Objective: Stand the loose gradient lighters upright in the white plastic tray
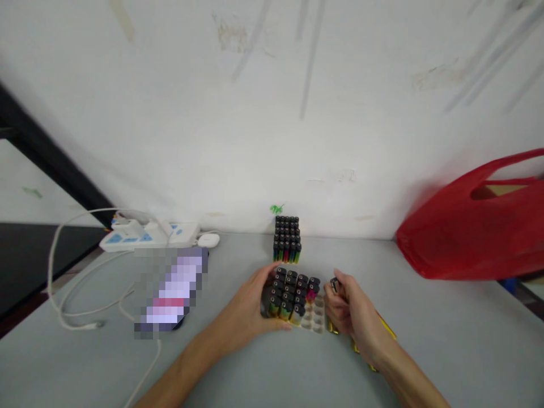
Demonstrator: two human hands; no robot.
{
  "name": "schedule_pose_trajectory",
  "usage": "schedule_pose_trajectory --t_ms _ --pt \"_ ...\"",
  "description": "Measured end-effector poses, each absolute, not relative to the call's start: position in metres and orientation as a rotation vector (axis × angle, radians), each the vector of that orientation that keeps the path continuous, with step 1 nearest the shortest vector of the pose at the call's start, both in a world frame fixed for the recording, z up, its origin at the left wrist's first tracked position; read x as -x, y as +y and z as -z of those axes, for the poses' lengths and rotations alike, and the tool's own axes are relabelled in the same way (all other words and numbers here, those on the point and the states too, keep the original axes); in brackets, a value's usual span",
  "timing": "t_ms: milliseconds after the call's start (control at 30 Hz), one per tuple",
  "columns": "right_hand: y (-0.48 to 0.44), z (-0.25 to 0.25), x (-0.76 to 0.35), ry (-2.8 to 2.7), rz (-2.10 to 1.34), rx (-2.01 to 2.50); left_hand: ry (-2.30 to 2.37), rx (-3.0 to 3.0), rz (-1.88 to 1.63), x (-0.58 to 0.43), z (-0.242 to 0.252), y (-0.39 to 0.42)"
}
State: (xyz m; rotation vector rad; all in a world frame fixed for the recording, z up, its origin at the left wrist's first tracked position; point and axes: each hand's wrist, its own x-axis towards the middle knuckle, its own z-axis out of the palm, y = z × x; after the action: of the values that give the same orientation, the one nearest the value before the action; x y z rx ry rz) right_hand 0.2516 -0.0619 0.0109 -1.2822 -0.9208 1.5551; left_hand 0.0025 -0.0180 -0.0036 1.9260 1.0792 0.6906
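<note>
My left hand [250,303] wraps round the left side of a pale moulded tray [317,320], thumb at the near edge and fingers at the far edge. Black-topped batteries [289,294] stand upright in rows over most of the tray, while several pockets at its right show bare. Just right of the tray, my right hand [351,306] is closed on a battery [335,285], its end showing between thumb and fingers. Gold-coloured batteries or wrappers [356,347] lie partly hidden under that hand. Beyond the tray stands a tight block of black-topped batteries [287,238].
To the left lies a phone [176,292] with a blurred screen, among white cables [55,272]. Behind it are a white power strip [148,235] and a small white case [208,241]. A red bag [471,232] stands at the right against the white wall [255,124].
</note>
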Motion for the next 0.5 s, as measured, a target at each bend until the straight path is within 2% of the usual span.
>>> schedule_pose_trajectory --t_ms 500 --pt "-0.064 -0.002 -0.253 -0.977 -1.468 1.296 1.084 -1.925 -0.681 -0.003 0.002 -0.018"
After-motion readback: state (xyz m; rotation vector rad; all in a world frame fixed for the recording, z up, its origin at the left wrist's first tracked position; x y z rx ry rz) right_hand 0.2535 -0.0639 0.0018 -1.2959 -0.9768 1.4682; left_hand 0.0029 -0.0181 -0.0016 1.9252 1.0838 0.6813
